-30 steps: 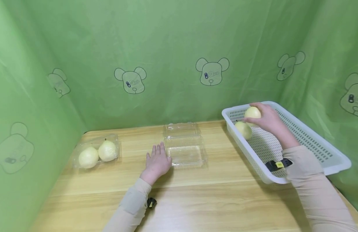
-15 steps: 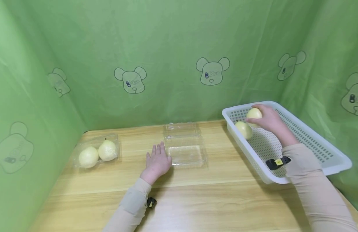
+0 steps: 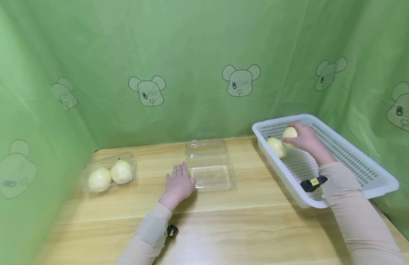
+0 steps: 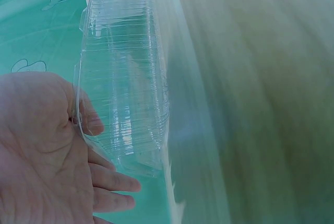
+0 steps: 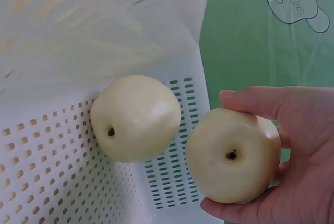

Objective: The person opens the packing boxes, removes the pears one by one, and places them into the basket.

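My right hand (image 3: 306, 139) grips a pale yellow pear (image 5: 234, 155) between thumb and fingers, inside the far end of the white perforated basket (image 3: 284, 173). Beside it, a second pear (image 5: 135, 118) lies in the basket against the left wall. My left hand (image 3: 178, 184) rests with straight fingers at the left edge of a clear plastic clamshell box (image 3: 211, 176), whose lid is folded back toward the curtain. In the left wrist view the thumb lies at the rim of the box (image 4: 120, 93), and the other fingers extend past its end.
At the left of the wooden table (image 3: 217, 235) stands another clear plastic box (image 3: 133, 165) with two pears (image 3: 110, 176) in it. Green curtains (image 3: 191, 36) with printed bear heads enclose the table at the back and both sides.
My right hand has moved slightly lower in the basket with the pear. The left hand stays by the clear box. The head view has shifted a little.
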Demonstrator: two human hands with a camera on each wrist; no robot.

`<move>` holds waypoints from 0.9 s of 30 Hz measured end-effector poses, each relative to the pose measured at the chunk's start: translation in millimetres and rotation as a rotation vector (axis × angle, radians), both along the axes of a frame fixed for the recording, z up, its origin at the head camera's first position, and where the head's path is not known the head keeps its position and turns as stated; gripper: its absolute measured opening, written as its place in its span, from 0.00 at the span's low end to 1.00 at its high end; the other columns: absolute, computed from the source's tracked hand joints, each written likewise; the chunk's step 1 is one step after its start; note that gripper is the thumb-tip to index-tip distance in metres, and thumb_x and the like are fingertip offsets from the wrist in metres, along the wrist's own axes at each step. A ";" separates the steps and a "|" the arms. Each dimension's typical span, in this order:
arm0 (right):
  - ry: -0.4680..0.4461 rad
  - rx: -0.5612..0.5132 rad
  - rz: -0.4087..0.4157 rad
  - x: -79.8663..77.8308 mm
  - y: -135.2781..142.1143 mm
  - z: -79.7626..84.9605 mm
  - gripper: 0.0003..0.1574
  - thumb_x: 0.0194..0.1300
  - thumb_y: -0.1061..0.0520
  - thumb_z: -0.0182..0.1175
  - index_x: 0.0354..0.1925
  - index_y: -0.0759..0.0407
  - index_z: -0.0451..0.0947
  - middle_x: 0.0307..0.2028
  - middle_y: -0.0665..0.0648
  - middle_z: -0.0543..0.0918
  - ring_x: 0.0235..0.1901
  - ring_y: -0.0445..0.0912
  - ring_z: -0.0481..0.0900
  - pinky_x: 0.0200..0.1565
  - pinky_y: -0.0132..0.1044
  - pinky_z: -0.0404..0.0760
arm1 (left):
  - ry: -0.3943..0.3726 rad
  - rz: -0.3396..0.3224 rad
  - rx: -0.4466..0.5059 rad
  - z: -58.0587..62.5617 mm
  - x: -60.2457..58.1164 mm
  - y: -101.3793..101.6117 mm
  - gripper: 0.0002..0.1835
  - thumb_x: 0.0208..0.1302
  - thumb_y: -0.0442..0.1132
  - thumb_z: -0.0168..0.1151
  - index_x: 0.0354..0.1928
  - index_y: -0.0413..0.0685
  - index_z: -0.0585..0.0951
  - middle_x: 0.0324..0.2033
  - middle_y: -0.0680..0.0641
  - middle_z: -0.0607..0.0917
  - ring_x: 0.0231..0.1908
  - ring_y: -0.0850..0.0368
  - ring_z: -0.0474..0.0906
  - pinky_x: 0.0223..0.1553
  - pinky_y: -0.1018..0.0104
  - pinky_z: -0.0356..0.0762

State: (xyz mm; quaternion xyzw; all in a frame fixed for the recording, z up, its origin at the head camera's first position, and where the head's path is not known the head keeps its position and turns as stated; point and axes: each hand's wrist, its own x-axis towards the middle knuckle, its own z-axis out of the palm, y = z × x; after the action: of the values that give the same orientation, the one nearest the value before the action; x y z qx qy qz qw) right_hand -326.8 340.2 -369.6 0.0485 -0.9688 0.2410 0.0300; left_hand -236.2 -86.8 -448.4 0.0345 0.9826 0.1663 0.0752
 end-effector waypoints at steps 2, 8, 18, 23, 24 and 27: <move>-0.005 -0.002 -0.006 0.0 1.2 -1.4 0.47 0.63 0.51 0.63 0.68 0.77 0.55 0.60 0.83 0.65 0.57 0.75 0.65 0.58 0.70 0.66 | 0.000 -0.002 0.003 -0.3 0.2 0.4 0.38 0.74 0.52 0.40 0.77 0.40 0.44 0.75 0.36 0.52 0.76 0.39 0.44 0.74 0.36 0.44; -0.010 -0.008 -0.026 -0.2 3.2 -3.5 0.48 0.62 0.50 0.63 0.68 0.76 0.54 0.60 0.83 0.65 0.58 0.76 0.63 0.60 0.71 0.63 | 0.002 0.002 0.015 -0.5 0.5 -0.5 0.38 0.74 0.52 0.41 0.77 0.39 0.44 0.75 0.36 0.53 0.76 0.39 0.44 0.74 0.36 0.44; -0.019 0.026 -0.027 -3.2 7.4 -16.0 0.46 0.61 0.53 0.63 0.66 0.78 0.56 0.59 0.84 0.65 0.59 0.77 0.61 0.62 0.71 0.61 | -0.006 0.002 0.021 0.1 0.5 -1.2 0.39 0.73 0.52 0.41 0.77 0.40 0.44 0.75 0.36 0.52 0.76 0.39 0.43 0.74 0.36 0.43; -0.020 0.034 -0.040 -3.0 8.0 -18.7 0.46 0.61 0.54 0.63 0.67 0.76 0.56 0.60 0.84 0.64 0.60 0.76 0.59 0.63 0.71 0.60 | -0.008 0.002 0.017 0.7 -0.5 -1.9 0.39 0.73 0.52 0.41 0.77 0.40 0.44 0.75 0.36 0.52 0.77 0.40 0.44 0.74 0.36 0.43; -0.022 0.035 -0.047 -2.9 8.4 -18.9 0.46 0.61 0.54 0.63 0.67 0.76 0.56 0.60 0.84 0.64 0.60 0.76 0.59 0.63 0.71 0.60 | -0.008 0.001 0.017 0.7 -0.7 -2.0 0.39 0.73 0.52 0.41 0.77 0.40 0.44 0.75 0.36 0.52 0.77 0.40 0.44 0.74 0.36 0.43; -0.030 0.042 -0.065 -3.6 10.6 -19.9 0.46 0.61 0.54 0.63 0.68 0.76 0.55 0.61 0.83 0.62 0.62 0.76 0.58 0.63 0.71 0.59 | -0.008 -0.001 0.023 1.1 -0.3 -2.2 0.39 0.73 0.52 0.42 0.77 0.40 0.44 0.75 0.36 0.53 0.76 0.39 0.44 0.74 0.36 0.43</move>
State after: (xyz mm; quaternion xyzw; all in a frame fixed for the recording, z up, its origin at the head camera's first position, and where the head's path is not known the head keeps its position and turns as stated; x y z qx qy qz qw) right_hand -330.4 350.9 -389.5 0.0139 -0.9751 0.2204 0.0222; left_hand -236.6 -89.0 -447.3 0.0351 0.9803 0.1775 0.0788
